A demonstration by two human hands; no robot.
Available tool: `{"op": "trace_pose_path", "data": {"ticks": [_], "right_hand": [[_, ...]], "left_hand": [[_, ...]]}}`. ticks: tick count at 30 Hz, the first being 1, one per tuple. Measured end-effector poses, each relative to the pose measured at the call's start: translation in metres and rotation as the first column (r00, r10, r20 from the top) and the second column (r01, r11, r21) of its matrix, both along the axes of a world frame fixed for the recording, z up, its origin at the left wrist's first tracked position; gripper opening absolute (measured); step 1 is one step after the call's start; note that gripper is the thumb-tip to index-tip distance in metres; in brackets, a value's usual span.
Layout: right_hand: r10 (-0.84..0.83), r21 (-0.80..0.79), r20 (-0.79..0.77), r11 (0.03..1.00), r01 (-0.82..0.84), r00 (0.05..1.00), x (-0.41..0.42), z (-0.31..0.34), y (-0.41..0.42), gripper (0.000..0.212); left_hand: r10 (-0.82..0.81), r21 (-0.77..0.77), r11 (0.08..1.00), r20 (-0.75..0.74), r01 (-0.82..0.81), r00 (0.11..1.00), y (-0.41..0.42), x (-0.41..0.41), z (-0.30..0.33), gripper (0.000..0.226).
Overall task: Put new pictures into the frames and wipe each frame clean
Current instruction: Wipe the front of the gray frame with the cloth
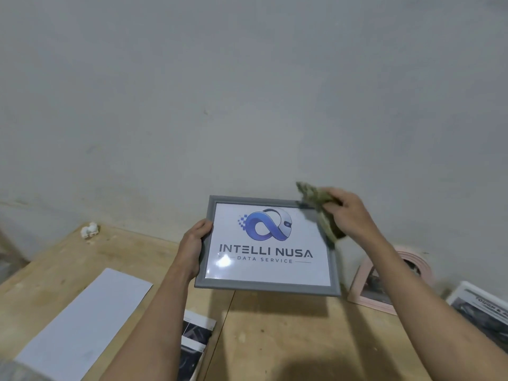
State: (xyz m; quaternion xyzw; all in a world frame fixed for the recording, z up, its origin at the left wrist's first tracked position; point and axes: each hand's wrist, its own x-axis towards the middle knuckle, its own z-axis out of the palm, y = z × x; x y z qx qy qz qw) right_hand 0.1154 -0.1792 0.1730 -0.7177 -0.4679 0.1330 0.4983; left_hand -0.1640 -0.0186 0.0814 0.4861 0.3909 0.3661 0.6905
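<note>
A grey picture frame (pixel 268 287) is held up above the wooden table, tilted toward me. Behind its glass is a white picture with a blue logo and the words "INTELLI NUSA DATA SERVICE". My left hand (pixel 195 244) grips the frame's left edge, thumb on the front. At the frame's upper right corner my right hand (pixel 349 213) clutches a crumpled greenish cloth (pixel 320 204), which presses against the frame's right side. The cloth is blurred.
The wooden table (pixel 275 339) meets a pale wall. On it lie a white sheet (pixel 82 320) at left, dark printed pictures (pixel 196 339) under my left arm, a pink frame (pixel 376 281) and a printed picture (pixel 481 309) at right, and a small white object (pixel 90 231) at the back left.
</note>
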Motion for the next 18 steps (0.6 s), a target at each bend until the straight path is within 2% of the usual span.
{"op": "trace_pose_path", "data": {"ticks": [2,5,6,8,11,13,14,16,18], "right_hand": [[-0.026,0.027,0.166,0.999,0.022,0.986,0.008,0.012,0.017,0.044],[0.147,-0.129,0.443,0.987,-0.1,0.884,0.01,-0.014,0.025,0.051],[0.174,-0.143,0.465,0.982,-0.121,0.868,0.008,-0.031,0.022,0.051],[0.206,-0.161,0.371,0.975,-0.156,0.906,-0.004,-0.063,0.004,0.05],[0.293,-0.282,0.073,0.923,-0.262,0.953,-0.028,-0.09,-0.034,0.052],[0.319,-0.404,-0.142,0.845,-0.349,0.937,-0.031,-0.085,-0.049,0.048],[0.302,-0.403,-0.181,0.845,-0.35,0.936,-0.03,-0.074,-0.051,0.044],[0.218,-0.263,-0.193,0.928,-0.265,0.957,-0.029,-0.042,-0.046,0.04],[0.094,-0.01,-0.244,0.995,-0.1,0.965,-0.035,-0.003,-0.025,0.043]], "left_hand": [[0.0,0.016,1.0,0.012,0.0,1.0,-0.004,0.007,0.006,0.016],[0.05,0.003,0.999,0.06,-0.05,0.997,-0.009,0.014,0.011,0.015],[0.068,0.003,0.998,0.075,-0.068,0.995,-0.011,0.015,0.01,0.015],[0.093,0.009,0.995,0.091,-0.094,0.991,-0.014,0.015,0.009,0.019],[0.101,0.018,0.995,0.063,-0.102,0.993,-0.018,0.009,0.004,0.018],[0.105,0.002,0.994,0.053,-0.105,0.993,-0.019,0.003,0.002,0.026],[0.097,-0.011,0.995,0.044,-0.096,0.994,-0.02,0.002,0.001,0.028],[0.066,-0.031,0.997,0.043,-0.065,0.997,-0.023,0.003,0.002,0.027],[0.02,-0.034,0.999,0.05,-0.018,0.999,-0.028,0.012,0.005,0.022]]}}
